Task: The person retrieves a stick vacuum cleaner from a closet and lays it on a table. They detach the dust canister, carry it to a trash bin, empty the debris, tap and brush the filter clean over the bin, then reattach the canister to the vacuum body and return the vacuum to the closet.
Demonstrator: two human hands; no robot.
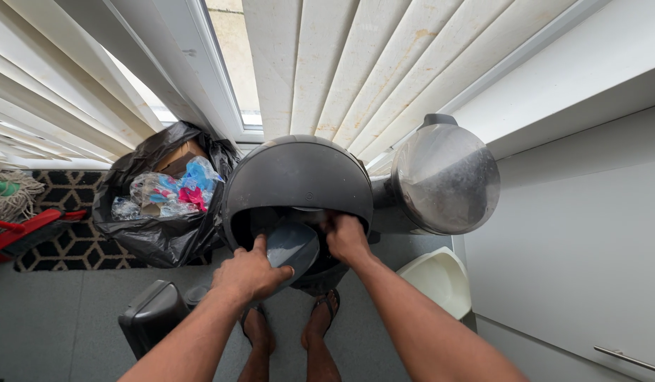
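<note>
A dark grey domed bin (296, 177) stands in front of me, its front opening facing me. My left hand (251, 272) grips the edge of the grey swing flap (293, 246) that hangs in that opening. My right hand (347, 238) reaches into the opening at the flap's right side, fingers curled over the inner rim. My sandalled feet show below the bin.
A full black rubbish bag (157, 233) with plastic and cardboard sits to the left. A round steel bin (446, 177) stands to the right, with a white tub (440, 277) below it. A small dark bin (152, 315) is at lower left, a mop and red dustpan (23, 228) at far left. Vertical blinds hang behind.
</note>
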